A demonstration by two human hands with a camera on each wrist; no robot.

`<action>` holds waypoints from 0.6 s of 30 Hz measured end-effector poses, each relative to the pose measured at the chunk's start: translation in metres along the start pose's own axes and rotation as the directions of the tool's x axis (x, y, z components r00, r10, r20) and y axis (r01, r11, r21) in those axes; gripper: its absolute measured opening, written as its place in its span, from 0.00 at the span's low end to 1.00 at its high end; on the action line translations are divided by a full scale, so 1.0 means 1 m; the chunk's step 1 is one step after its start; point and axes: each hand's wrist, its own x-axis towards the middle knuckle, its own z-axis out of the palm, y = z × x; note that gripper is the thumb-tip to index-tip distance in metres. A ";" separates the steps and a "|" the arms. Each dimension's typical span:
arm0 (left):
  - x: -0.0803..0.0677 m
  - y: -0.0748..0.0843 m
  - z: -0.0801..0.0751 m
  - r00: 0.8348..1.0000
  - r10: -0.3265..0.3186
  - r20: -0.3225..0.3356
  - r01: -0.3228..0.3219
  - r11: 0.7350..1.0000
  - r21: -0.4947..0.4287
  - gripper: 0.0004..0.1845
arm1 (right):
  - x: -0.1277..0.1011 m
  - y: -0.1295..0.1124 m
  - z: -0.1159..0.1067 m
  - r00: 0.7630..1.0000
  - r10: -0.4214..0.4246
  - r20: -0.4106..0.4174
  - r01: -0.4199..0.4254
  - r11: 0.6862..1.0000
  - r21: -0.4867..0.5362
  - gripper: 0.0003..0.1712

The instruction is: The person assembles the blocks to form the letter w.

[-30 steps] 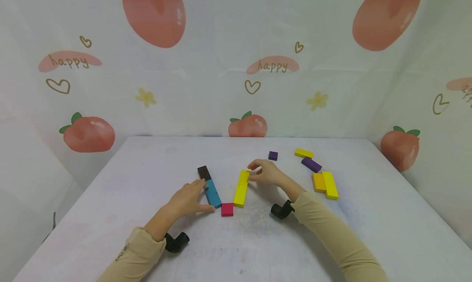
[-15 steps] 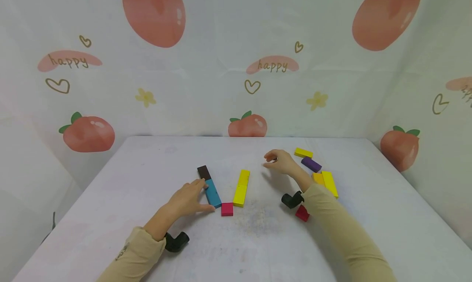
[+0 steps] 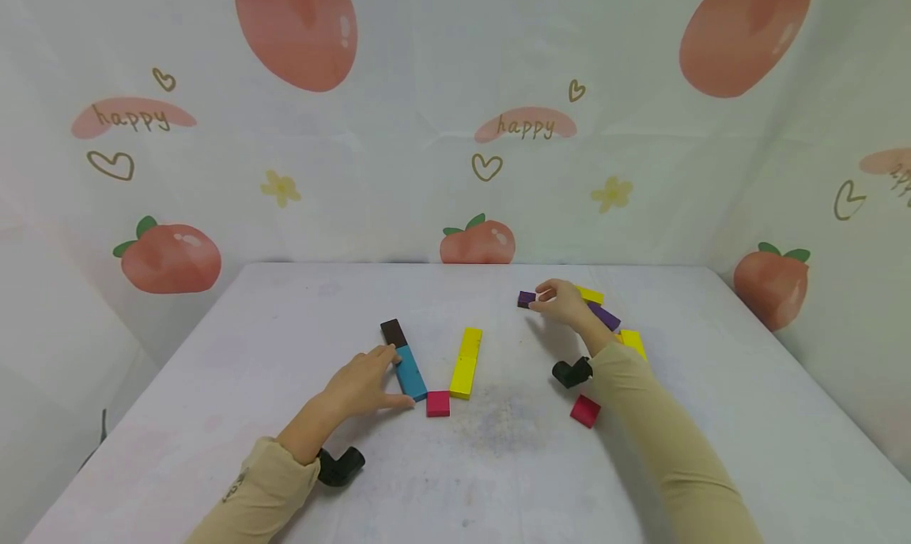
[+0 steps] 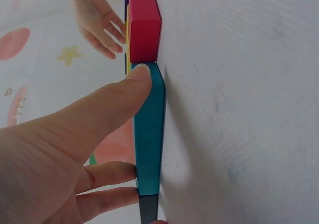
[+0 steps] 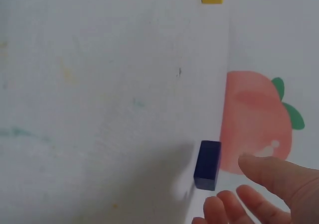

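Lying right of centre: purple block (image 3: pixel 526 300), likely light, stiff, best side-pinched; right hand (image 3: pixel 564 301) is hovering beside, fingers parted; left hand (image 3: pixel 364 381), fingers spread, is touching blue block (image 3: pixel 412 376).

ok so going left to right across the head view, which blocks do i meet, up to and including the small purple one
Dark block, blue block, red block, pair of yellow blocks, small purple block.
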 end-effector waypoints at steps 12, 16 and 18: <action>0.000 0.000 0.000 1.000 -0.010 0.004 0.010 1.000 -0.001 0.38 | 0.007 0.005 0.004 0.998 0.060 -0.004 -0.060 0.998 -0.003 0.27; -0.001 0.000 0.000 1.000 -0.008 0.002 0.008 1.000 0.001 0.38 | 0.009 0.005 0.004 0.997 0.071 0.002 -0.071 0.997 -0.003 0.28; -0.001 0.000 0.000 1.000 -0.005 0.002 0.005 1.000 0.001 0.38 | 0.010 0.006 0.004 0.997 0.075 0.003 -0.075 0.997 -0.004 0.28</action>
